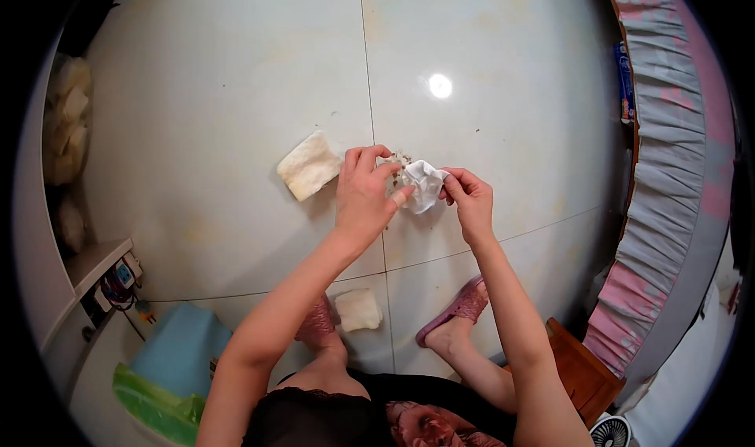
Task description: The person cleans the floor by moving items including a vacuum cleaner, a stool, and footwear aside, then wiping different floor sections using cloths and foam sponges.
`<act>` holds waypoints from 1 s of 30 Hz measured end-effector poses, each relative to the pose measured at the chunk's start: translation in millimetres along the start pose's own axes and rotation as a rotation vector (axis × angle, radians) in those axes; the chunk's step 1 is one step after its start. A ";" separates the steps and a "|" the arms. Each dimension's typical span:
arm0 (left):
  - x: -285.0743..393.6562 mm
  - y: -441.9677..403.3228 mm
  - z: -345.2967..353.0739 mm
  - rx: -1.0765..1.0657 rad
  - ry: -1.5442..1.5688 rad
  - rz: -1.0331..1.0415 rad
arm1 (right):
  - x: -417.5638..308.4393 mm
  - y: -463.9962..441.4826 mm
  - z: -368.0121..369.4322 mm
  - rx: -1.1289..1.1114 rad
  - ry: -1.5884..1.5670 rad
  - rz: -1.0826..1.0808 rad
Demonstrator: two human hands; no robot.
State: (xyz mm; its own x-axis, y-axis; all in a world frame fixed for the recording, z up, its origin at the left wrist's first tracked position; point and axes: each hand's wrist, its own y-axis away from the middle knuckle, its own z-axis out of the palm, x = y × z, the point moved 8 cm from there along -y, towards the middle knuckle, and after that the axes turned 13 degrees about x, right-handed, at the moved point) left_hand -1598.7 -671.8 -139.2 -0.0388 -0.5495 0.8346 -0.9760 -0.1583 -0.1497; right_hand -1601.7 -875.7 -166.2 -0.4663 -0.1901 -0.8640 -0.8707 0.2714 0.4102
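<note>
My right hand point(470, 199) pinches the right edge of a crumpled white cloth or thin bag point(425, 186) just above the tiled floor. At its left side is my left hand point(366, 187), fingers apart and curved over small brown and pale crumbs point(397, 164); its thumb reaches the white piece's edge. Whether the left fingers hold any crumbs is hidden. Left of that hand, a folded cream cloth point(309, 166) lies on the floor. A second cream cloth point(359, 309) lies between my feet.
A blue bin or bag point(181, 349) and green plastic point(157, 404) stand at lower left, near plugs and cables point(122, 282). A ruffled bed skirt point(661, 156) runs along the right. Low right are a wooden stool point(582, 372) and a small fan point(610, 431).
</note>
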 end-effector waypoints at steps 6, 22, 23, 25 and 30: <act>-2.0 4.5 2.6 -0.021 0.107 -0.020 | 6.0 8.4 3.9 -0.012 -0.142 0.111; 3.1 3.6 33.1 -0.079 -0.124 0.221 | 1.0 37.5 33.5 0.320 0.419 -0.319; 3.7 3.7 21.7 -0.021 -0.179 0.248 | -0.9 35.7 33.0 0.352 0.418 -0.315; 12.2 5.3 -14.6 0.089 -0.292 0.297 | -8.1 34.9 32.9 0.412 0.419 -0.300; -19.2 -1.4 -76.6 0.177 -0.351 0.077 | -10.5 12.2 20.7 0.401 0.541 -0.209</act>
State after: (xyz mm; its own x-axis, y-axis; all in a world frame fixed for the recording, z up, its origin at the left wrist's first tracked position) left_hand -1613.0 -598.1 -114.3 -0.0054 -0.8071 0.5903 -0.9197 -0.2278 -0.3199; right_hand -1604.2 -850.8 -158.2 -0.3989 -0.6901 -0.6038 -0.8739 0.4855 0.0224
